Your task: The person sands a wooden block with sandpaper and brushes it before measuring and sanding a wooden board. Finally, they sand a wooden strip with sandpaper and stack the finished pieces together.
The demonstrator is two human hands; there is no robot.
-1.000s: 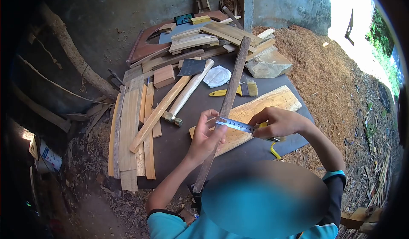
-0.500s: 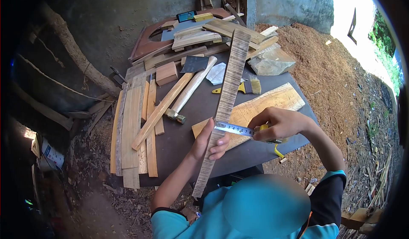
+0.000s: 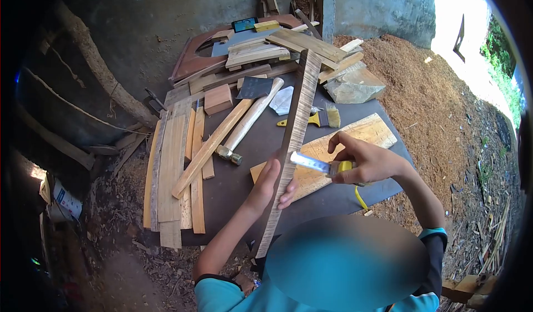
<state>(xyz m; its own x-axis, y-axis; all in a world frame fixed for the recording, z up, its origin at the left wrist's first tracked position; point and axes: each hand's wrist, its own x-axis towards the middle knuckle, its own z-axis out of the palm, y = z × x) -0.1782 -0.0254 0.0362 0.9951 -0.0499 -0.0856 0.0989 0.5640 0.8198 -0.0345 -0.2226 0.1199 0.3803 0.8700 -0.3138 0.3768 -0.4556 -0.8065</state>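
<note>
Slanting from about one o'clock at its far end to seven at its near end in the head view, the wooden strip (image 3: 301, 117) is held up over the table (image 3: 229, 198), its far part passing in front of the things there. It is long, slim and square-edged; the paler face is streaked with dark marks running across its length, while the narrow side towards nine o'clock is plain dark brown. The left hand (image 3: 263, 190) is the nearer one, its fingers wrapped around the strip a little below the middle, thumb along the dark side, fingertips showing on the other. From the right hand (image 3: 366, 161) the strip lies at nine o'clock, apart from those fingers, which hold the yellow case of a tape measure (image 3: 343, 167), the index finger arched up. The shiny blade (image 3: 312, 162) bridges the gap, crossing the strip's axis, its end over the streaked face; whether it touches cannot be told, and glare hides the figures. Beyond, a pale board (image 3: 366, 132) lies from eight to two o'clock, a paintbrush (image 3: 317, 118) sits at twelve from the blade, and a hammer (image 3: 250, 122) points its handle to one.
</note>
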